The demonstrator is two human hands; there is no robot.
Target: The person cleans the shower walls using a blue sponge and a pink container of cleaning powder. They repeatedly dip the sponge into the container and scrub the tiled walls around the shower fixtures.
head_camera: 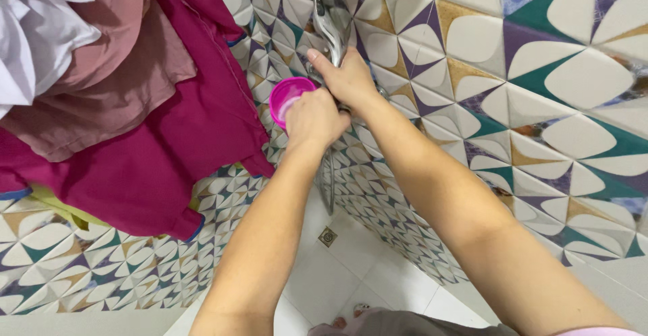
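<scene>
Her left hand [314,117] was wrapped round a small pink cup [289,97], its mouth tipped up beneath the chrome shower head [332,16] — the right hand [347,76] was closed on the shower head's handle just beside it, the two hands touching. Patterned tiles [540,73] covered the walls; magenta, dusty-pink and white clothes [135,93] hung at the left, above a white floor with a small drain [328,236].

Two tiled walls [540,73] meet in a corner, patterned with white petals and teal, purple and tan wedges. Below the corner lies a white tiled floor [324,282] with a small square drain [328,236]. Left of the corner hang clothes [135,127]: magenta, dusty pink, white. The light is soft and even.
</scene>
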